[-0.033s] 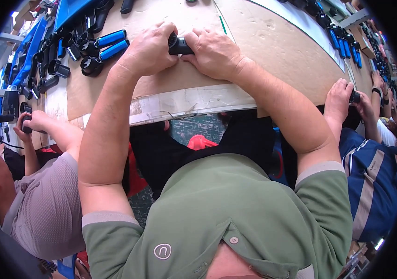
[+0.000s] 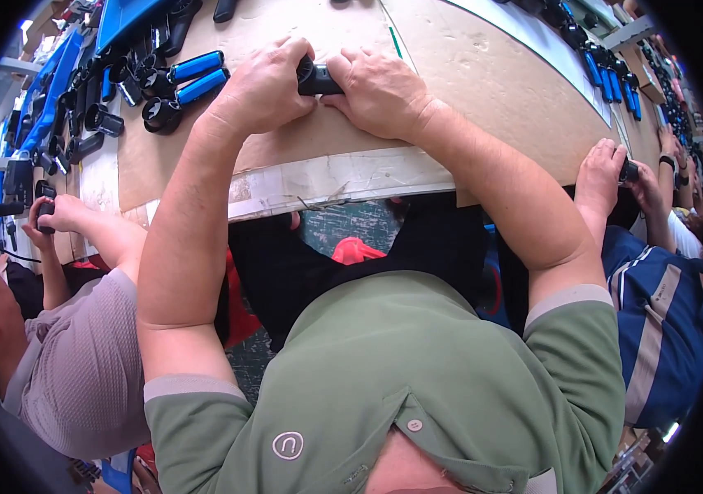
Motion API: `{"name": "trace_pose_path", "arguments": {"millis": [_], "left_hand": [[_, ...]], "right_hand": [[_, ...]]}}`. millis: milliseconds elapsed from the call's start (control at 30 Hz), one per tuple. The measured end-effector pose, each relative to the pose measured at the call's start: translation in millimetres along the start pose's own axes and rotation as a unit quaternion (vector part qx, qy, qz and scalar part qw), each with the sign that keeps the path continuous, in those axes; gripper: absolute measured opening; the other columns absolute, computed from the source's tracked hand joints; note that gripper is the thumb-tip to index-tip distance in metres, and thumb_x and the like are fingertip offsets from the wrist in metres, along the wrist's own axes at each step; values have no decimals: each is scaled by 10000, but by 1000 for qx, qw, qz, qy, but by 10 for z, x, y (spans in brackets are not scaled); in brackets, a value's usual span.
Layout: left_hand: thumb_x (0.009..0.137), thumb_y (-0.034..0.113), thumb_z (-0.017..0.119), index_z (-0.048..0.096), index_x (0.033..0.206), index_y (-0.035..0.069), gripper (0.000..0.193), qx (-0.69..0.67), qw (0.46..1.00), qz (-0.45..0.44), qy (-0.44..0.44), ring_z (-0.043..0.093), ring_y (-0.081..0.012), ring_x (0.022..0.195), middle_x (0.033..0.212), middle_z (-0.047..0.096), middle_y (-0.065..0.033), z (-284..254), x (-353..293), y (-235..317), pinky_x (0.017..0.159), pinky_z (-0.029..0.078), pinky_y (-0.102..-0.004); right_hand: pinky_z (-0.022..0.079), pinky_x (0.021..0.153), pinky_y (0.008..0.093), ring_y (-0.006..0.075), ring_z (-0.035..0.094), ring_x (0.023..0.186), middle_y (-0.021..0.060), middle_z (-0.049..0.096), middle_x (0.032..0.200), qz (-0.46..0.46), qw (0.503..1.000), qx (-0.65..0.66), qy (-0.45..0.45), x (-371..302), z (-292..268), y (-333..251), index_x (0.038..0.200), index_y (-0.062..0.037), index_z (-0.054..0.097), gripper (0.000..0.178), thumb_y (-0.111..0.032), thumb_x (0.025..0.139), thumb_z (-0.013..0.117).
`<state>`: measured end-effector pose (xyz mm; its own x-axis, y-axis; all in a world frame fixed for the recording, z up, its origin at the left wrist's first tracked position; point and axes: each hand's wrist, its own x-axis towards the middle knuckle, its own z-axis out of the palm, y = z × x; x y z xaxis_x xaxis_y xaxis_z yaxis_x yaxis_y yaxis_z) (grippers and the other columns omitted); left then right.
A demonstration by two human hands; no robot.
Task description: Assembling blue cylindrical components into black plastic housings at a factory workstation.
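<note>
Gripping: we see both hands closed on one small black plastic part [image 2: 317, 80], which sits between them at the far middle of the brown cardboard-covered worktable [image 2: 483, 90].
Left hand: our left hand [image 2: 263, 86] curls its fingers tight around the left end of the part.
Right hand: our right hand [image 2: 378, 90] is closed on the right end, knuckles up and fingers wrapped over it.
Part: only a short black stretch shows between the two hands; we cannot tell its full shape.
Left of the hands: blue-and-black plastic handle pieces [image 2: 191, 78] lie in a loose cluster on the table, near our left hand but apart from it.
Far right: a row of blue-and-black pieces [image 2: 607, 70] runs along the table's far right side.
Near edge: a pale taped strip [image 2: 327, 179] lines the table edge under our forearms.
Neighbours: a person in a grey shirt [image 2: 80, 362] sits at the left, and a person in a blue striped shirt [image 2: 664, 321] at the right; each holds a small dark piece.
</note>
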<state>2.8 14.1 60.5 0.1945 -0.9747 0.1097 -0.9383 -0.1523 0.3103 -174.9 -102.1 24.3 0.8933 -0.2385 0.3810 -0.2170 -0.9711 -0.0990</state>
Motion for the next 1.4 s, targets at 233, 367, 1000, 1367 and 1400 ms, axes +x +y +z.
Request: {"name": "trace_pose_path", "arguments": {"millis": [233, 367, 1000, 1367, 1400], "left_hand": [[763, 128, 855, 657, 1211, 87, 492, 14, 998, 39, 41, 714, -351, 1084, 1153, 709, -126, 41, -51, -38, 981, 597, -441], [783, 163, 882, 648, 1215, 93, 496, 40, 998, 44, 37, 713, -345, 1075, 1158, 704, -124, 32, -38, -30, 970, 599, -440], [805, 172, 911, 615, 1265, 120, 550, 104, 989, 100, 32, 705, -351, 1106, 1208, 711, -131, 27, 17, -137, 971, 597, -426], [837, 202, 856, 664, 1170, 83, 403, 67, 995, 54, -50, 701, -335, 964, 1100, 741, -121, -182, 164, 107, 878, 587, -411], [835, 201, 842, 652, 1161, 62, 402, 58, 994, 75, -58, 686, -333, 913, 1067, 727, -132, -192, 206, 80, 835, 580, -413]], "right_hand": [[585, 812, 393, 285, 707, 838, 106, 692, 957, -34, 998, -49, 22, 12, 51, 23, 1087, -45, 660, 300, -341, 1033, 668], [595, 756, 378, 276, 715, 795, 105, 703, 925, -47, 997, -51, 25, 24, 56, 53, 1063, -42, 660, 301, -341, 1032, 669], [622, 682, 360, 274, 739, 672, 128, 747, 812, 11, 994, -62, -88, 132, -127, -45, 1033, -40, 628, 321, -357, 1080, 627], [617, 607, 353, 264, 738, 632, 125, 765, 811, 34, 993, -44, -105, 160, -168, -50, 1075, -44, 672, 246, -283, 1060, 616], [617, 610, 351, 259, 742, 640, 123, 773, 819, 37, 992, -41, -111, 174, -175, -41, 1087, -46, 688, 237, -263, 1047, 601]]}}
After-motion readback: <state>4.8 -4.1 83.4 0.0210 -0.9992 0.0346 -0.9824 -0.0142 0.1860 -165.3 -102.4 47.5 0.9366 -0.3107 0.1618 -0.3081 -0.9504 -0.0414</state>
